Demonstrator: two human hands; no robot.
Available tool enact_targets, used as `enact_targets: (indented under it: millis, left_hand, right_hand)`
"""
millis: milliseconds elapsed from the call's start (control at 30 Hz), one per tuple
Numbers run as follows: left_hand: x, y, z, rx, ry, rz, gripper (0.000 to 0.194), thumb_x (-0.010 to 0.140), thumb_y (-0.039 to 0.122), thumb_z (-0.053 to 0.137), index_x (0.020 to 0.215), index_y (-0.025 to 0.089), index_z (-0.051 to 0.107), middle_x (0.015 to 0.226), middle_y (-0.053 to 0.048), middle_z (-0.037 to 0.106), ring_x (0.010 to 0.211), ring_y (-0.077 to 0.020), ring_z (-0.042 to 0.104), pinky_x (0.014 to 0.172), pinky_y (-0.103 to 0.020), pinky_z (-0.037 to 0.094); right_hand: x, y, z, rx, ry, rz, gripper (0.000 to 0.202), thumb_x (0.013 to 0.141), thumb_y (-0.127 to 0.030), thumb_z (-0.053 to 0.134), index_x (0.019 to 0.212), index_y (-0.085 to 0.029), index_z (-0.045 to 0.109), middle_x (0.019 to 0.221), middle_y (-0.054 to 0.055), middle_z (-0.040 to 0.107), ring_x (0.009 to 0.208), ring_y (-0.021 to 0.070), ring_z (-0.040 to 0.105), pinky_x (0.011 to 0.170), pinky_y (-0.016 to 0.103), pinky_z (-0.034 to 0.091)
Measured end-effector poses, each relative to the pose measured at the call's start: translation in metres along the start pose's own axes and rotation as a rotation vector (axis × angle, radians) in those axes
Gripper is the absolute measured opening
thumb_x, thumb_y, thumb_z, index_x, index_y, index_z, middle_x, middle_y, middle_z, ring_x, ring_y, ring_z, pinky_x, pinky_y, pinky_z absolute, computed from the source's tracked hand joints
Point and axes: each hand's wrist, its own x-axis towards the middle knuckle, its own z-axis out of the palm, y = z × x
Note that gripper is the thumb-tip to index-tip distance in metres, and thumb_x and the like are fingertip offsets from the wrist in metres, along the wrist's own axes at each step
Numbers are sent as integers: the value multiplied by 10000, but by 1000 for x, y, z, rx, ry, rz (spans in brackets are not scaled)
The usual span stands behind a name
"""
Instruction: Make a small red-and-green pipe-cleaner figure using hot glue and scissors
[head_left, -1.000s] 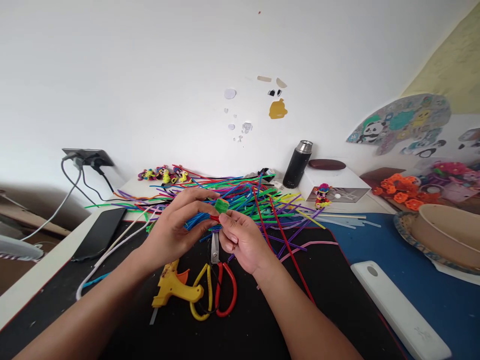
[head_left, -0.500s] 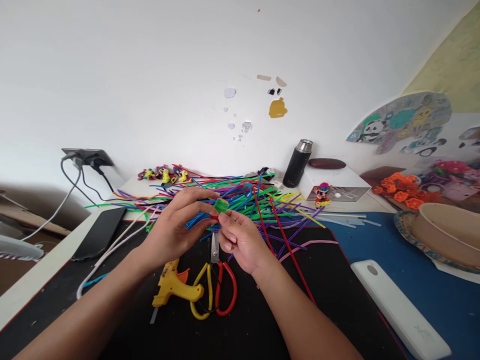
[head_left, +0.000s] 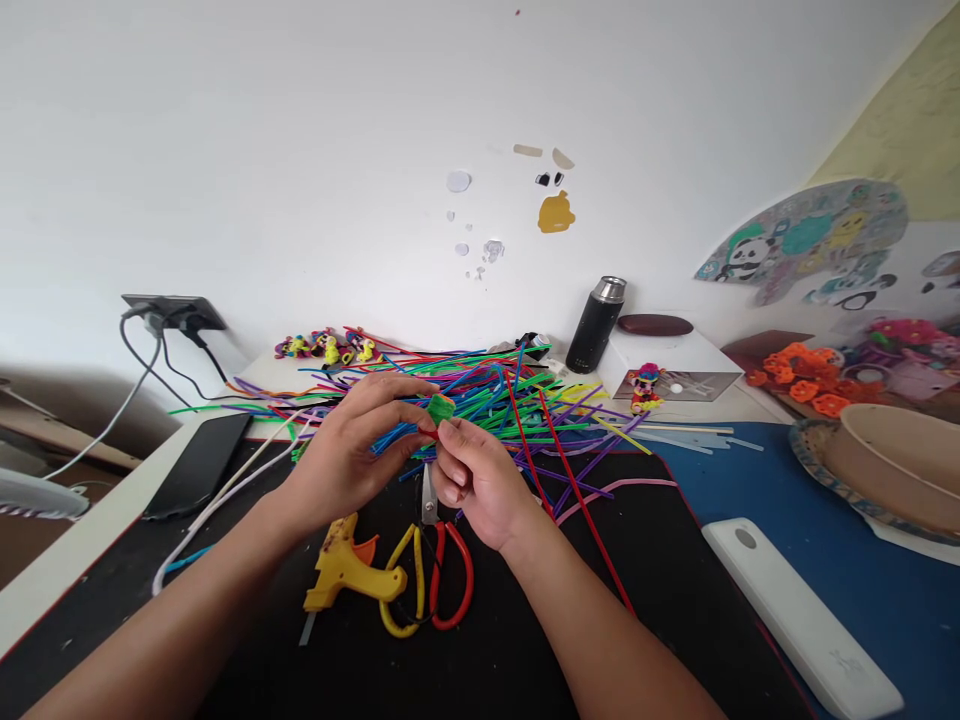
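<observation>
A small green piece with some orange and red at its edges, seemingly made of pipe cleaner, sits between my fingertips. My left hand pinches it from the left, fingers curved over. From the right, my right hand grips it between thumb and curled fingers, which hide its lower part. Just below the hands lie scissors with one yellow and one red handle. To their left is a yellow glue gun with an orange trigger. Behind the hands spreads a heap of coloured pipe cleaners.
A black phone lies at the left. Toward the back right stand a black flask, a white box and a small figure. A white power bank-like block and a beige bowl are at the right.
Both hands stay together on the green piece, which has shifted and tilted slightly. My right hand has turned a little at its fingers. The rest is unmoved.
</observation>
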Motion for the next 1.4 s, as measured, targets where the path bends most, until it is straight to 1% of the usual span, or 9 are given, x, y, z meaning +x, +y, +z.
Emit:
enact_targets:
  millis: [200, 400, 567, 633, 733, 867, 1067, 1200, 1400]
  left_hand:
    - [-1, 4, 7, -46, 47, -19, 141, 1040, 136, 690, 1092, 262, 726, 1304, -96, 790, 1215, -273, 737, 1073, -446, 564]
    - [-6, 2, 9, -147, 103, -97, 394, 1022, 270, 781, 1402, 292, 679, 1351, -99, 779, 1257, -298, 726, 1107, -460, 559]
    - [-3, 4, 3, -345, 275, -228, 107, 1021, 306, 788, 1038, 260, 693, 1064, -49, 763, 1057, -245, 732, 967, -399, 594]
    - [-2, 3, 2, -393, 315, -266, 175, 1023, 325, 782, 918, 248, 665, 934, -23, 724, 919, -212, 712, 852, -354, 589]
    - [-3, 0, 1, -377, 318, -341, 228, 989, 395, 817, 867, 236, 707, 831, -10, 732, 779, -194, 697, 723, -323, 568]
    - [-7, -1, 3, -366, 247, -415, 201, 1028, 411, 759, 940, 234, 797, 783, -10, 789, 690, -193, 728, 657, -308, 579]
    - [-3, 13, 4, -197, 267, -170, 148, 1077, 291, 694, 1159, 254, 812, 1068, -62, 851, 976, -234, 795, 892, -347, 623]
    - [-2, 16, 5, -68, 263, -34, 65, 1044, 283, 756, 1064, 232, 790, 953, -59, 805, 876, -214, 760, 816, -320, 606]
    - [-3, 13, 10, 21, 239, -9, 59, 1063, 239, 708, 1034, 230, 759, 924, -51, 781, 843, -205, 741, 777, -319, 591]
  right_hand:
    - [0, -2, 3, -1, 25, -20, 521, 793, -570, 960, 805, -216, 578, 493, -144, 371, 411, 69, 362, 445, 248, 180]
    - [-3, -7, 7, 17, -1, -25, 576, 789, -581, 969, 732, -229, 516, 478, -140, 354, 404, 68, 333, 460, 264, 171]
    - [-7, -16, 8, 61, -55, -37, 605, 806, -582, 962, 665, -238, 484, 467, -128, 319, 405, 79, 278, 463, 285, 166]
    - [-8, -19, 7, 60, -65, -43, 528, 812, -593, 953, 704, -226, 588, 467, -128, 297, 412, 84, 254, 466, 289, 157]
    - [-9, -21, 5, 36, -61, -48, 443, 823, -600, 933, 899, -197, 764, 467, -135, 260, 423, 93, 209, 472, 296, 148]
    - [-9, -22, 2, 13, -59, -55, 437, 841, -597, 906, 993, -198, 810, 466, -135, 239, 430, 101, 167, 471, 308, 140]
    - [-10, -18, 1, -6, -69, -56, 400, 873, -597, 889, 905, -222, 753, 468, -136, 218, 418, 95, 163, 466, 296, 146]
    - [-8, -13, 1, 12, -92, -58, 567, 904, -562, 884, 643, -228, 507, 458, -117, 240, 414, 87, 160, 459, 295, 155]
    - [-7, -10, 1, -8, -86, -49, 724, 902, -609, 874, 588, -229, 344, 454, -108, 238, 406, 82, 170, 455, 297, 161]
